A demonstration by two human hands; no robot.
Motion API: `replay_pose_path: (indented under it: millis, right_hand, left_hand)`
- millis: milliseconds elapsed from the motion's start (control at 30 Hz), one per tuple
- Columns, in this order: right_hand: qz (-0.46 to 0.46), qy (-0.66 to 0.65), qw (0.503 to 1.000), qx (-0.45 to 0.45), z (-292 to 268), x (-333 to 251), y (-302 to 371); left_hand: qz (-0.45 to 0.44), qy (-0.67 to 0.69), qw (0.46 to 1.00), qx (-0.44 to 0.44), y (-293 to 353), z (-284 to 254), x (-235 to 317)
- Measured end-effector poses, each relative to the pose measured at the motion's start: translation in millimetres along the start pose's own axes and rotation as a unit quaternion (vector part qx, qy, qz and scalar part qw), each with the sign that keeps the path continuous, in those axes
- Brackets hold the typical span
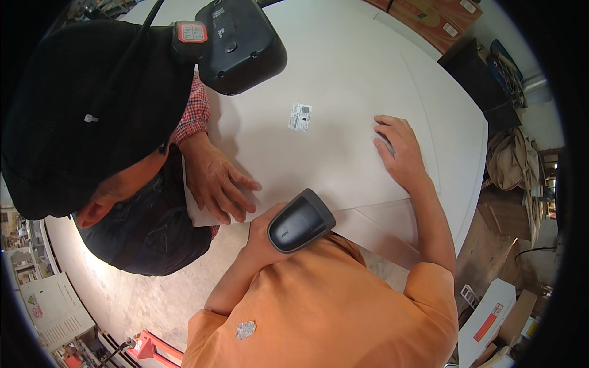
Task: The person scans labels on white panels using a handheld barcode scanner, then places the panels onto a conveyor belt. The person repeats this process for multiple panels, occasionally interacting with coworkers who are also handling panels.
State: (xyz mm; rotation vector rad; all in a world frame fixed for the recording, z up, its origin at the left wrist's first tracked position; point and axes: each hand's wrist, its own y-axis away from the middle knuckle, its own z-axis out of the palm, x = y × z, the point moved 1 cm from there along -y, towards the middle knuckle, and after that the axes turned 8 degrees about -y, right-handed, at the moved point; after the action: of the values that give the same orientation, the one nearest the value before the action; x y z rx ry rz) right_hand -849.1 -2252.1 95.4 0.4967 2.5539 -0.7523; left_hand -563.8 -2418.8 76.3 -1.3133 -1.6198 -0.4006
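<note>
Close to my chest, my left hand (262, 236) grips a black handheld barcode scanner (300, 222); its rounded head hides most of my fingers. My right hand (402, 150) rests on a large white panel (343, 80), fingers extended and apart, holding nothing. A small printed label (300, 117) lies on the panel, left of and beyond my right hand. A co-worker's hand (218, 181) is spread near the panel's left corner, just left of my left hand, and is not touching the scanner.
The co-worker leans in from the left, wearing a black cap (92, 110) and a black camera unit (242, 46) that juts over the panel. Cardboard boxes (429, 21) are at the far right. A red frame (150, 346) stands on the floor at lower left, a white carton (488, 322) at lower right.
</note>
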Motion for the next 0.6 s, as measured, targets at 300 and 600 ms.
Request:
replay_pose_path:
  millis: [300, 600]
  right_hand:
    - [0.05, -0.078, 0.996, -0.002, -4, 1, -5]
    - [-0.009, -0.057, 0.988, 0.146, -130, -8, -21]
  left_hand:
    - [-0.008, 0.003, 0.967, -0.254, -35, 20, 27]
    - [0.224, -0.075, 0.762, -0.603, -54, 159, 113]
